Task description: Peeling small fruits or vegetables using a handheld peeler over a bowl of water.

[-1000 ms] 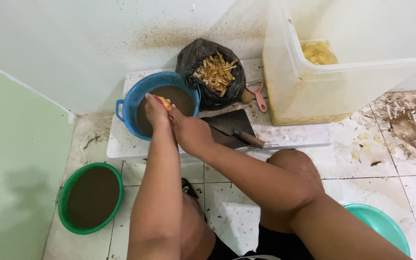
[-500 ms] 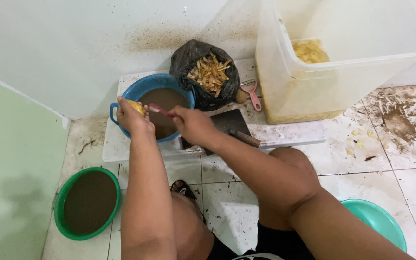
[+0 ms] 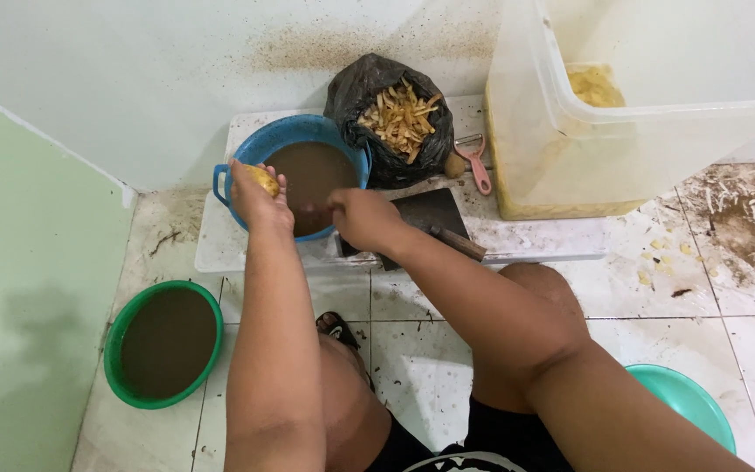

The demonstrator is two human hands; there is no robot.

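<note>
My left hand (image 3: 258,197) is closed around a small yellow peeled potato (image 3: 263,179) over the left rim of a blue basin (image 3: 255,149) filled with brown water. My right hand (image 3: 363,218) hovers at the basin's near right edge with fingers loosely curled and nothing visible in it. A cleaver (image 3: 434,229) with a dark blade and wooden handle lies on the white board (image 3: 535,238) just right of that hand.
A black bag of yellowish peelings (image 3: 399,118) sits behind the basin, with a pink peeler (image 3: 475,163) beside it. A large translucent tub (image 3: 631,122) stands at the right. A green basin of brown water (image 3: 163,343) and a teal bowl (image 3: 688,404) rest on the tiled floor.
My left hand carried the potato leftward from the basin's middle to its left rim. My right hand drew back from the left hand towards the basin's near right edge.
</note>
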